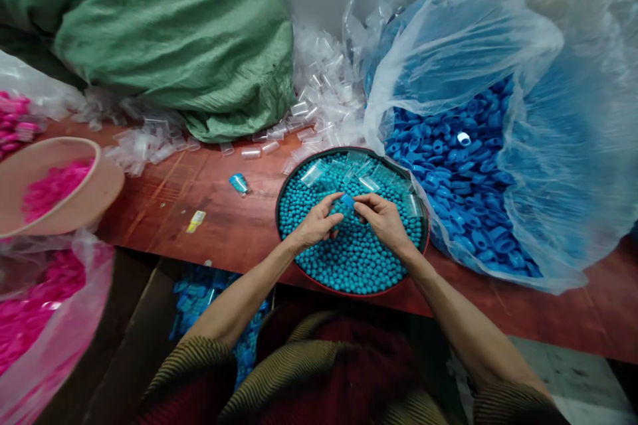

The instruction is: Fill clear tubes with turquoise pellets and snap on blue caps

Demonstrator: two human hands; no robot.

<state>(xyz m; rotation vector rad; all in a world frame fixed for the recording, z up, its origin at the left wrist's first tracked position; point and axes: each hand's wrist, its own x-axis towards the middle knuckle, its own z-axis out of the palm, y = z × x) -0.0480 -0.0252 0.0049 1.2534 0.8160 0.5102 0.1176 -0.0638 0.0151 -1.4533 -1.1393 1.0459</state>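
Above a round, dark-rimmed tray [277, 212] of turquoise beads [356, 265], my two hands meet at a small blue plastic cap [347, 200]. My left hand [319, 220] pinches at its left side with bent fingers. On the other side, the thumb and index finger of my right hand [383, 218] grip the cap. Whether a clear piece sits under it between the fingers is too small to tell. Several clear plastic tubes [369, 183] lie on the beads along the tray's far edge. Left of the tray, a filled blue container [238, 183] rests on the table.
A plastic bag [543, 139] of blue caps [463, 172] stands right. Clear tubes [329, 93] are heaped behind, beside a green sack [179, 40]. At left are a bowl [107, 179] and a bag [94, 305] of pink pieces. Below the red table [224, 232], a box holds blue items [199, 295].
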